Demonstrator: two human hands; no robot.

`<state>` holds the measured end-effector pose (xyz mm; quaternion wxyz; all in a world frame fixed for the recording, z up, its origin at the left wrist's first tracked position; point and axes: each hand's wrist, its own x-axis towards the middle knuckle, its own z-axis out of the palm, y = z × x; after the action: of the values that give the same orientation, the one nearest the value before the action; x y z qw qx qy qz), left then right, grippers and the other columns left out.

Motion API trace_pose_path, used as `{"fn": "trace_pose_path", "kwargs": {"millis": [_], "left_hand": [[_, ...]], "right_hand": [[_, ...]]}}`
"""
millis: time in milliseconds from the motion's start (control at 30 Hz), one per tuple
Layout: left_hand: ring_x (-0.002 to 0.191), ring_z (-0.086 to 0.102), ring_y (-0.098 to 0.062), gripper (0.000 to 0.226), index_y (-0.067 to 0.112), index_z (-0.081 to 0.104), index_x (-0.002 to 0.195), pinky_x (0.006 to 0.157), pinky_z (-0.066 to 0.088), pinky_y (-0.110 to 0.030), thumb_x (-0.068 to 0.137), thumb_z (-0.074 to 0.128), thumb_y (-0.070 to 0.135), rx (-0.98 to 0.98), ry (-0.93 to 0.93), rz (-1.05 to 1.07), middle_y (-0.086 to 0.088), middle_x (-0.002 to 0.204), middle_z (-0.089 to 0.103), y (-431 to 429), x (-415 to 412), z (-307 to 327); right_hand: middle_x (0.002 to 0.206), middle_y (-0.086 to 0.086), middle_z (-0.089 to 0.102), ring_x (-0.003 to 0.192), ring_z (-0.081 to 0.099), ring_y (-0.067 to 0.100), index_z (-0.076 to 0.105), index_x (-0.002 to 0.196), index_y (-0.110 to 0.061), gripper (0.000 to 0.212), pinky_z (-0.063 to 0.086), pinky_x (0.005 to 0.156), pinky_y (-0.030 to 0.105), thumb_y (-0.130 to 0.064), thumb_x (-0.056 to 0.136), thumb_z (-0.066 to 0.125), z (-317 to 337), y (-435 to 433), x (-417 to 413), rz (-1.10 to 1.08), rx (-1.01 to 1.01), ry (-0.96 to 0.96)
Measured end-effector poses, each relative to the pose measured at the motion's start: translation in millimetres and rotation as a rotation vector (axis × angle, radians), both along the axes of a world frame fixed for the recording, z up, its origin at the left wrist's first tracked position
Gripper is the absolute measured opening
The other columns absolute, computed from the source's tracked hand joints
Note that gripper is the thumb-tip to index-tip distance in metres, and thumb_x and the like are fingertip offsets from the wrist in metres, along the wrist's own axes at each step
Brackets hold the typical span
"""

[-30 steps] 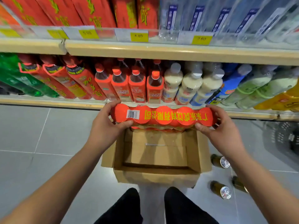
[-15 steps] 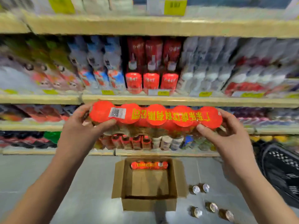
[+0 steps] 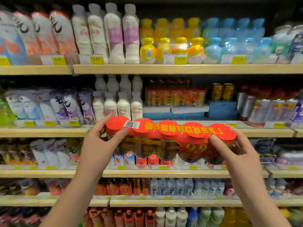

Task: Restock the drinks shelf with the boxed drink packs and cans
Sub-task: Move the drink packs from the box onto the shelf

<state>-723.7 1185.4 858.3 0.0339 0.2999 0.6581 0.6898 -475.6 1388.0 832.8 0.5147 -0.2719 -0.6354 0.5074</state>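
Left hand point(image 3: 96, 145) and right hand point(image 3: 239, 153) hold red pack point(image 3: 170, 133) marked 9.9.

Top-shelf price tags point(image 3: 175, 59): 5.00, 13.90, 11.80. Held pack point(image 3: 164, 133): "9.9", upside-dn.

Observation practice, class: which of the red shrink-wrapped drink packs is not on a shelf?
The nearer pack, gripped by left hand and right hand at its ends; the other pack sits shelved.

Bright even light, source out of view, dark shadow above the top bottles point(image 3: 114, 30), sheen on the red pack point(image 3: 170, 133), centre fairly sharp, heavy blur toward side and bottom edges, shelf boards point(image 3: 180, 69) slightly bowed.
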Motion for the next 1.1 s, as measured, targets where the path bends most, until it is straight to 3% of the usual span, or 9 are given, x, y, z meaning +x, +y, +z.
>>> {"fn": "trace_pose_path", "kwargs": {"millis": [133, 233, 333, 633, 900, 1100], "left_hand": [[0.109, 0.066, -0.003, 0.082, 0.042, 0.06, 0.132, 0.093, 0.057, -0.037, 0.054, 0.081, 0.058, 0.004, 0.032, -0.004, 0.017, 0.121, 0.069, -8, 11, 21], [0.118, 0.061, -0.002, 0.075, 0.054, 0.06, 0.123, 0.1, 0.053, -0.042, 0.051, 0.082, 0.061, -0.023, 0.065, -0.002, 0.022, 0.125, 0.066, -11, 17, 27], [0.123, 0.057, -0.004, 0.078, 0.053, 0.059, 0.126, 0.104, 0.05, -0.045, 0.052, 0.081, 0.066, -0.032, 0.082, 0.007, 0.022, 0.127, 0.064, -8, 18, 32], [0.121, 0.056, -0.001, 0.066, 0.058, 0.058, 0.118, 0.104, 0.049, -0.042, 0.057, 0.082, 0.053, -0.014, 0.056, 0.02, 0.023, 0.125, 0.063, 12, 23, 43], [0.126, 0.053, -0.005, 0.08, 0.049, 0.058, 0.131, 0.105, 0.049, -0.045, 0.055, 0.08, 0.062, -0.026, 0.101, 0.067, 0.02, 0.13, 0.061, 35, 24, 37], [0.118, 0.059, -0.001, 0.084, 0.039, 0.057, 0.137, 0.089, 0.051, -0.026, 0.059, 0.082, 0.056, -0.025, 0.099, 0.039, 0.016, 0.127, 0.065, 52, 19, 31]], "right_hand": [[0.126, -0.009, 0.07, 0.113, 0.068, 0.015, 0.066, 0.129, -0.04, 0.057, 0.06, 0.085, 0.043, -0.052, 0.075, 0.082, 18, -1, 6, -0.018, 0.013, 0.031], [0.125, -0.007, 0.071, 0.112, 0.069, 0.014, 0.069, 0.127, -0.037, 0.059, 0.057, 0.093, 0.041, -0.052, 0.072, 0.082, 31, -1, 9, -0.035, 0.02, 0.063], [0.118, -0.009, 0.075, 0.107, 0.07, 0.01, 0.07, 0.126, -0.034, 0.052, 0.056, 0.089, 0.036, -0.046, 0.076, 0.08, 42, -3, 12, -0.031, 0.033, 0.063], [0.115, -0.012, 0.074, 0.105, 0.07, 0.006, 0.069, 0.126, -0.035, 0.047, 0.055, 0.084, 0.029, -0.044, 0.081, 0.08, 49, 19, 12, -0.003, 0.035, 0.061], [0.112, -0.013, 0.073, 0.093, 0.07, -0.002, 0.071, 0.118, -0.038, 0.04, 0.055, 0.075, 0.023, -0.045, 0.08, 0.081, 43, 47, 16, 0.03, 0.05, 0.03], [0.111, -0.014, 0.073, 0.091, 0.069, -0.004, 0.072, 0.109, -0.042, 0.029, 0.053, 0.075, 0.023, -0.041, 0.082, 0.082, 39, 62, 14, 0.022, 0.057, 0.016]]}}
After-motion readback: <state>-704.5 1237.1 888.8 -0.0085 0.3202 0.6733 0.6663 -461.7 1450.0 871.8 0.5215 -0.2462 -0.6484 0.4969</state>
